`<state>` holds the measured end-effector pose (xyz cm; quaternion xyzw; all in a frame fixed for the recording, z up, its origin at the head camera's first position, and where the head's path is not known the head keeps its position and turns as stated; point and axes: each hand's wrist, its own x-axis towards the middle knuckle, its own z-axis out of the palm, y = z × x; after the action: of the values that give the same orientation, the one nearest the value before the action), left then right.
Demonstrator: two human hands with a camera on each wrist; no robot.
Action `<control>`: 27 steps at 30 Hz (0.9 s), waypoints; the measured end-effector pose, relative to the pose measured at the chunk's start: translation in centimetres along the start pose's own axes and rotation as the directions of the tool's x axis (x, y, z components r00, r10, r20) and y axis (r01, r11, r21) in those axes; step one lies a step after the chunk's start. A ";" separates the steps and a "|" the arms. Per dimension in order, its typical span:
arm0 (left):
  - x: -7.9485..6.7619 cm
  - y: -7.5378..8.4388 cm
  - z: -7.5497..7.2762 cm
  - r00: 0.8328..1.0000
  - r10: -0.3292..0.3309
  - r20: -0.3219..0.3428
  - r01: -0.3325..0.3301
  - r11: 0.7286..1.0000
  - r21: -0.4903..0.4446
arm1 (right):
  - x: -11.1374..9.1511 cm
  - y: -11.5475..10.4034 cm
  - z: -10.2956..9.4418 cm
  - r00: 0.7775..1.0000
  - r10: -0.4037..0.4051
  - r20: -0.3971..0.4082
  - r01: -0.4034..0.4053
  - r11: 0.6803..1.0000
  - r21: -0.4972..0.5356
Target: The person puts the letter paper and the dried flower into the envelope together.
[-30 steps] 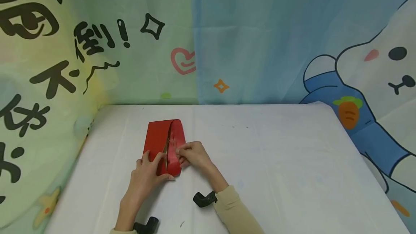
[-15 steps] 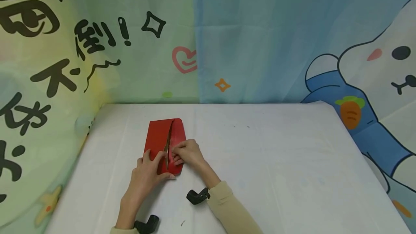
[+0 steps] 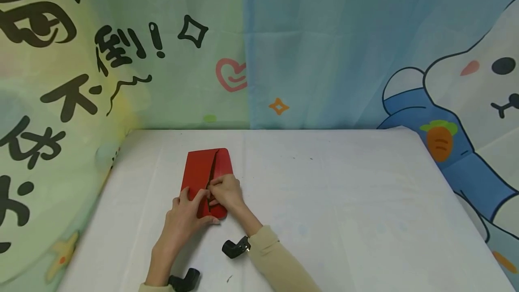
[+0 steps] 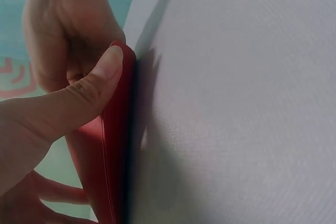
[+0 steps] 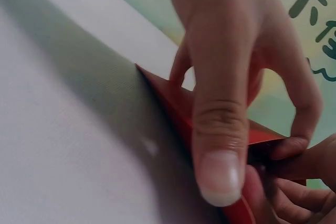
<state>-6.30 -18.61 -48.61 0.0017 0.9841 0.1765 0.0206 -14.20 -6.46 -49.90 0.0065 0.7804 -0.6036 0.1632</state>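
Observation:
A red envelope [image 3: 198,166] lies on the white table, its round-cornered flap [image 3: 224,161] folded out to the right. My left hand [image 3: 180,222] holds it at the near end. In the left wrist view its thumb [image 4: 102,74] presses the near edge, and in the right wrist view a fingertip [image 5: 289,148] lifts the lip of the opening. Over the flap, my right hand [image 3: 226,193] has curled fingers right at the dark opening. In the right wrist view those fingers [image 5: 299,198] reach in under the lip. I cannot tell whether they pinch anything.
White cloth [image 3: 344,202] covers the table. A printed curtain [image 3: 308,48] hangs behind it and along the left side. Black wrist-worn pieces [image 3: 235,248] stick out at both wrists. A small dark mark [image 3: 229,278] shows near the front.
My right hand has moved left across the flap, from its outer side to the opening. The left hand and the envelope have stayed in about the same place.

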 end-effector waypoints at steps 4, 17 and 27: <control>-0.1 0.1 0.0 1.000 0.011 0.001 -0.011 1.000 0.006 | 0.1 0.0 0.3 0.999 -0.005 -0.040 0.004 0.999 -0.039; -0.1 0.0 0.3 1.000 0.018 0.017 -0.018 1.000 0.015 | -0.2 0.3 -1.4 0.996 -0.080 -0.038 0.078 0.995 -0.059; -0.4 0.2 0.8 0.998 0.057 -0.019 -0.055 0.993 0.105 | -1.3 0.9 -4.6 0.969 -0.185 -0.163 0.143 0.961 -0.238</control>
<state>-5.91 -18.11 -49.30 0.0283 0.9917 0.1254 0.0046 -13.95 -1.59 -49.37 -0.0213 0.8530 -0.5200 0.0396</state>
